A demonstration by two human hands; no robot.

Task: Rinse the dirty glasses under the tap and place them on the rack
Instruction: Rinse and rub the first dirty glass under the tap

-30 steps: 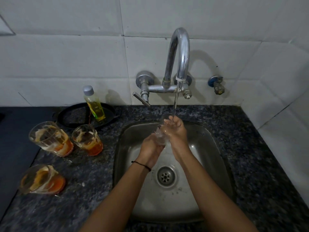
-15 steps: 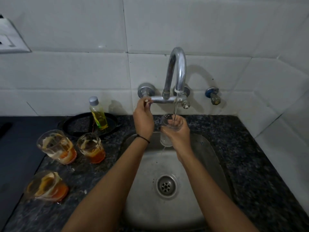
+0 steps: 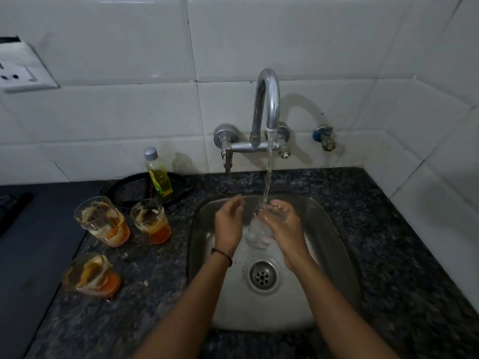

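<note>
Clear glass (image 3: 258, 230) sits under the tap (image 3: 267, 104) in the right hand (image 3: 283, 229), fingers wrapped round it, as the left hand (image 3: 228, 225) drops from the handle, fingers loosely open — stream stronger, rinsing on.

A single head-worn wide-angle camera looks forward and steeply down from close above the steel sink (image 3: 204, 255), which fills the lower centre of the frame. The tap (image 3: 267, 104) sits centre, tiled wall (image 3: 298, 35) bowing across the top, forearms entering from the bottom edge.
</note>
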